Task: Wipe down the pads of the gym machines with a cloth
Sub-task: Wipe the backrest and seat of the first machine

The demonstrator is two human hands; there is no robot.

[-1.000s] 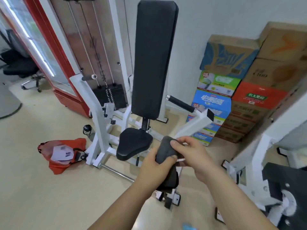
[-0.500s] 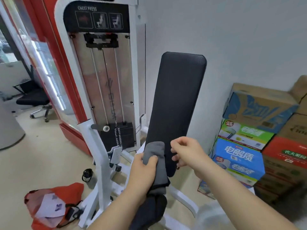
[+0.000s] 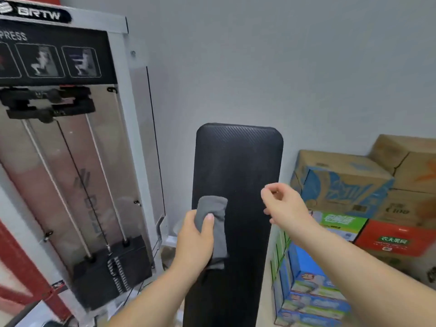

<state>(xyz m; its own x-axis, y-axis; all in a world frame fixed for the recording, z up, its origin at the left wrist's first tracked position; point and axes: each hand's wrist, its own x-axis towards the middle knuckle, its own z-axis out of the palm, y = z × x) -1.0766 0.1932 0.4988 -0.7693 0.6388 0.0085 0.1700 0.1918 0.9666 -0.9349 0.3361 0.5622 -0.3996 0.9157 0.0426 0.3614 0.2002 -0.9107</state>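
Note:
The tall black back pad (image 3: 238, 166) of a chest press machine stands upright in the middle of the head view. My left hand (image 3: 195, 239) grips a folded grey cloth (image 3: 213, 223) and holds it in front of the pad's left side, about halfway up. My right hand (image 3: 280, 201) hovers at the pad's right edge with its fingers loosely curled and nothing in them. Whether the cloth touches the pad is hard to tell.
The machine's white frame with cables and a black weight stack (image 3: 111, 267) stands at left behind a clear panel. Stacked cardboard boxes (image 3: 342, 185) fill the right side against the grey wall. A red frame (image 3: 14, 256) shows at the far left.
The view has tilted up from the seat to the back pad. My left hand lifted the cloth up along the pad. My right hand let go of the cloth and moved off to the right.

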